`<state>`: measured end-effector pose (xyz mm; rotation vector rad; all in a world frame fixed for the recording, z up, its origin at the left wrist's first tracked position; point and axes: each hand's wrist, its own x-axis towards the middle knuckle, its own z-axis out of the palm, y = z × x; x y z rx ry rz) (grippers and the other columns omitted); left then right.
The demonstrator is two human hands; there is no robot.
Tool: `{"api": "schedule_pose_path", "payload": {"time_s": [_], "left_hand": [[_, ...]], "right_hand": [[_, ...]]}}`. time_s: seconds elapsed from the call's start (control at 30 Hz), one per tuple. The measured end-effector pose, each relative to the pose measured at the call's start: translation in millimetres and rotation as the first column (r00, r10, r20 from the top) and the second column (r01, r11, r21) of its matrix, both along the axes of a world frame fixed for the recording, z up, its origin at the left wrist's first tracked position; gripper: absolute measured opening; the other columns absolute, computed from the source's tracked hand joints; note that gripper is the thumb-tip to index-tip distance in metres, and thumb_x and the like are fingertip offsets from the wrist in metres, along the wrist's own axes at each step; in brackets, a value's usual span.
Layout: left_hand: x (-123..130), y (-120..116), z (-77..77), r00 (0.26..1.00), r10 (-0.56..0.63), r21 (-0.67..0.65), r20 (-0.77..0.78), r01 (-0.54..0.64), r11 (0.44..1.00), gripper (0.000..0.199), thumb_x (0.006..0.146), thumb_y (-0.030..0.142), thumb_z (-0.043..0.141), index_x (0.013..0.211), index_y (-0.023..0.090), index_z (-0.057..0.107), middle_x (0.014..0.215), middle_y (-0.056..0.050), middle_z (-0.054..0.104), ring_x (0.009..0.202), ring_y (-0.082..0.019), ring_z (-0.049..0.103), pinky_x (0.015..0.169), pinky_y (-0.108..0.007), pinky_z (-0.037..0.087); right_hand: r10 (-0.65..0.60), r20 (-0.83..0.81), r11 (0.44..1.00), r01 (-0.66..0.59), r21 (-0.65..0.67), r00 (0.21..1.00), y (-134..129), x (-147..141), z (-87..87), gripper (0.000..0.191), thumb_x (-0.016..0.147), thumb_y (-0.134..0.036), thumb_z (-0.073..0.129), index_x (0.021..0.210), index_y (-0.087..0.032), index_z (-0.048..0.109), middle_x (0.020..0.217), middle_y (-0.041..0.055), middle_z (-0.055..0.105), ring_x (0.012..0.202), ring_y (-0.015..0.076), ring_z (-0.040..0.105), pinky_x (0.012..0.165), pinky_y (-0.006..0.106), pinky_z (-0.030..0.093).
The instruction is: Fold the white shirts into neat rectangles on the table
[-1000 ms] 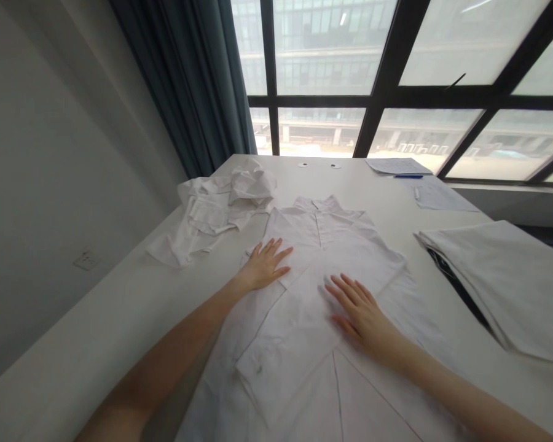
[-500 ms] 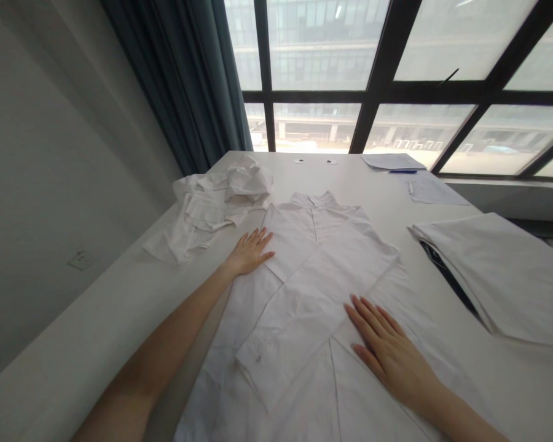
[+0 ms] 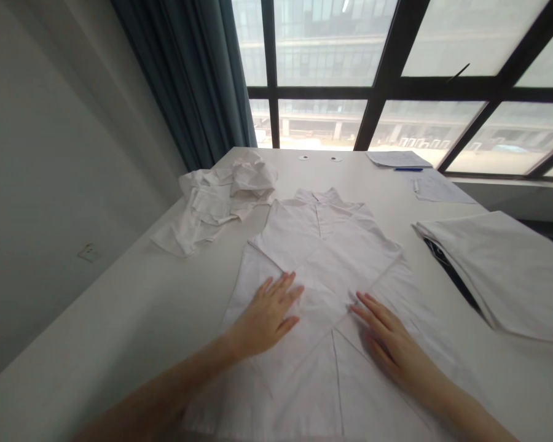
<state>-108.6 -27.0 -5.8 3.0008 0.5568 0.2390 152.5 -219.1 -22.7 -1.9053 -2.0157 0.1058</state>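
A white collared shirt (image 3: 341, 258) lies spread on the table before me, collar toward the window and sleeves folded across its front. My left hand (image 3: 268, 316) is over the folded sleeve on the shirt's left half, fingers outstretched and slightly blurred. On the right half, my right hand (image 3: 396, 344) rests with its fingers extended, the fingertips near the crossing sleeve's edge. Neither hand grips the cloth. The shirt's lower hem runs toward the bottom edge of the view.
Crumpled white cloth (image 3: 212, 202) lies at the table's far left. A folded white garment (image 3: 502, 270) with a dark strip along its edge is on the right. Papers (image 3: 442, 186) and a blue pen (image 3: 408, 169) lie near the window. A dark curtain (image 3: 188, 80) hangs behind.
My left hand has moved from the shirt's left shoulder side down and inward onto the folded sleeve. My right hand has stayed nearly in place, its fingers slightly more bent.
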Motion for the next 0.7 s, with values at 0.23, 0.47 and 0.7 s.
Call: {"api": "schedule_pose_path", "payload": {"time_s": [0.23,0.47,0.7], "left_hand": [[-19.6,-25.1,-0.8,0.998,-0.027,-0.024,-0.052,0.026,0.999,0.063,0.093,0.039,0.051,0.15,0.028,0.026,0.158,-0.01,0.025,0.146,-0.027,0.021,0.115,-0.05,0.023],[-41.4,-26.6,-5.7,0.95,0.268,0.032,0.159,-0.277,0.96,0.029,0.093,0.023,0.045,0.12,0.016,0.053,0.124,-0.013,0.058,0.124,-0.026,0.047,0.109,-0.047,0.028],[-47.3,-23.6,10.3,0.911,0.404,-0.009,0.089,-0.404,0.915,0.005,0.087,0.023,0.052,0.086,0.02,0.057,0.092,-0.006,0.058,0.092,-0.025,0.054,0.091,-0.046,0.035]], "right_hand": [[0.056,0.189,0.997,-0.046,-0.055,0.98,-2.5,-1.5,-5.6,0.056,0.098,-0.034,0.042,0.152,-0.031,0.027,0.154,0.0052,0.034,0.142,0.0223,0.03,0.11,0.048,0.036],[0.062,0.105,0.998,-0.06,-0.023,0.993,-1.2,5.5,6.9,0.04,0.096,-0.025,0.043,0.136,-0.025,0.051,0.144,0.0088,0.05,0.135,0.0221,0.042,0.107,0.046,0.04],[0.24,0.128,0.966,-0.25,0.065,0.962,26.6,-26.9,23.1,0.021,0.096,-0.018,0.047,0.109,-0.022,0.062,0.119,0.0062,0.066,0.121,0.0208,0.054,0.107,0.047,0.037]]}}
